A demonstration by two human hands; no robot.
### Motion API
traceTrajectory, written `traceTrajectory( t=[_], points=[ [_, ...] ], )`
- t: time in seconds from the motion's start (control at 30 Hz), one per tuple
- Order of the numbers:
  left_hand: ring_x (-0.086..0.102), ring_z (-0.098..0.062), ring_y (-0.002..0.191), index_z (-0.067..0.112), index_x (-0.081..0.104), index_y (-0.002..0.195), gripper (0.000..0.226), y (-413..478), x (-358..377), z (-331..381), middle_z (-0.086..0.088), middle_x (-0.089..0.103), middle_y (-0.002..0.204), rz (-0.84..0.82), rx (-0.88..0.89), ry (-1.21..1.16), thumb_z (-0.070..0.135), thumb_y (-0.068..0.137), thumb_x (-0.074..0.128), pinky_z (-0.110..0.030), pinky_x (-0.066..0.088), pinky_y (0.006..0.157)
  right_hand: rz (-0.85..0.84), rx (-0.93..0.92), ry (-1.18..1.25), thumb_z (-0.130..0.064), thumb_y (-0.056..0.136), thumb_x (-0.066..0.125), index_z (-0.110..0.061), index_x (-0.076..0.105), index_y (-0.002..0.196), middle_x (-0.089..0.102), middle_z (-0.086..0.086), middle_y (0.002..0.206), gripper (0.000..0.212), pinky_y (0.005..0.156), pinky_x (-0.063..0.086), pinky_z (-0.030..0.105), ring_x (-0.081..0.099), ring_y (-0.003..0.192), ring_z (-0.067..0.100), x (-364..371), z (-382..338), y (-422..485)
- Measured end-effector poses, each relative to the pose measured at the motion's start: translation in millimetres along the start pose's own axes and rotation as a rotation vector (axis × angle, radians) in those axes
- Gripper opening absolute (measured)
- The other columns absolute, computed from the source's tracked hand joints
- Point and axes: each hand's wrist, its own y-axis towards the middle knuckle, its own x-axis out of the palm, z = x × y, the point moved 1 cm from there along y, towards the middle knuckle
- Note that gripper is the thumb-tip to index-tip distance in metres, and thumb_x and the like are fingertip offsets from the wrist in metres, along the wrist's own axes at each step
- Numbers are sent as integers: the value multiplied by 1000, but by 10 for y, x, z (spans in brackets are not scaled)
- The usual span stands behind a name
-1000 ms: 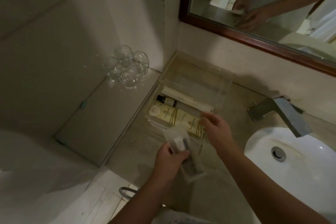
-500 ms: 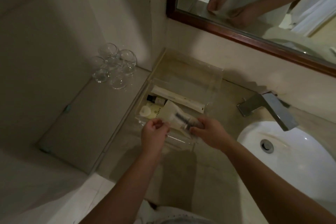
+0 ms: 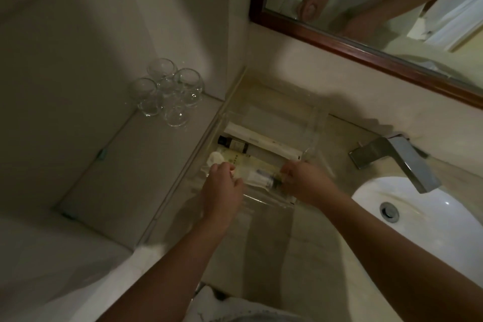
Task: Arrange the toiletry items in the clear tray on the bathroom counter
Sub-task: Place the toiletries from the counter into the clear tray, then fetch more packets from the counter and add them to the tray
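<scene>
Four glasses stand bunched on a low shelf in the corner, left of the worktop. A tap and a white sink are at the worktop's right side. A mirror with a dark wood frame hangs on the back wall.

The tray is clear and sits at the worktop's back left corner, up against the wall. Inside it lie a long white box, then a dark bottle just beside it, then a pale tube with a white cap (the cap points left). These lie side by side, near the front of the tray. The back part of the tray looks bare.

Both hands reach into the front of the tray. The left hand is curled at the left end of a small packet, and the right hand is curled at its right end. Each grip looks pinched on the packet, which lies low on the pale tube. The packet is blurry, so I cannot tell what is in it. Both arms come up from the bottom, bare.

The worktop is pale stone. The walls are pale tile. The room is dim.
</scene>
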Motion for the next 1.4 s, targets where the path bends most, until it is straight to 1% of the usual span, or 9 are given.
traceTrajectory(
  t=[0.07, 0.13, 0.2, 0.3, 0.4, 0.73, 0.87, 0.97, 1.4],
  points=[
    [54, -18, 97, 19, 59, 115, 31, -64, 23, 26, -2, 54, 115, 18, 187, 122, 23, 84, 61, -29, 46, 75, 76, -34, -105, -39, 85, 61, -28, 60, 111, 65, 2, 109, 28, 78, 49, 32, 58, 98, 22, 25, 35, -7],
    [48, -23, 119, 20, 56, 122, 37, -133, 88, 59, -3, 53, 128, -76, 377, 220, 23, 85, 57, -36, 44, 95, 148, -81, -180, -46, 85, 60, -30, 57, 119, 60, -1, 117, 38, 83, 43, 33, 51, 108, 21, 47, 50, -2],
    [24, -23, 143, 23, 42, 138, 47, -211, 176, 85, -1, 36, 151, -265, 466, 297, 27, 91, 49, -41, 22, 115, 162, -114, -166, -50, 85, 59, -31, 55, 123, 58, -1, 120, 43, 86, 42, 34, 49, 113, 21, 69, 37, -8],
    [-4, -21, 149, 22, 13, 151, 60, -278, 273, 65, 0, 6, 162, -406, 527, 449, 29, 97, 36, -42, 0, 120, 163, -142, -160, -52, 84, 58, -31, 56, 119, 58, -1, 118, 40, 83, 41, 34, 50, 111, 23, 135, 19, -4],
    [-10, -22, 148, 22, 6, 152, 63, -276, 289, 44, 0, -1, 162, -419, 546, 507, 31, 97, 34, -44, -4, 120, 177, -113, -158, -50, 85, 58, -30, 56, 114, 58, 0, 115, 35, 79, 39, 34, 54, 106, 24, 201, 9, -2],
    [-1, -22, 149, 22, 15, 151, 63, -273, 275, 16, 1, 9, 162, -385, 591, 466, 30, 94, 41, -43, 3, 121, 299, -102, -47, -48, 88, 58, -28, 58, 115, 58, -2, 116, 34, 83, 42, 33, 55, 107, 21, 290, -10, -194],
    [1, -21, 149, 22, 20, 150, 62, -381, 228, 106, 2, 14, 160, -351, 583, 392, 28, 93, 45, -41, 6, 119, 419, -52, 68, -37, 88, 62, -27, 58, 120, 58, -3, 122, 34, 95, 44, 33, 52, 113, 18, 324, 134, -513],
    [8, -20, 148, 21, 26, 148, 58, -583, 257, 243, 2, 19, 159, -341, 620, 363, 30, 93, 44, -39, 10, 118, 464, 9, 147, -31, 86, 65, -25, 60, 118, 58, 0, 120, 32, 93, 45, 32, 53, 112, 20, 382, 392, -820],
    [48, -30, 125, 7, 52, 130, 57, -2950, 1356, 1355, -13, 54, 135, -566, 966, 253, 24, 76, 44, -38, 38, 106, 618, 419, 353, -30, 84, 66, -19, 57, 123, 61, 6, 121, 42, 95, 45, 38, 54, 114, 27, 1210, 2160, -3373]
  ],
)
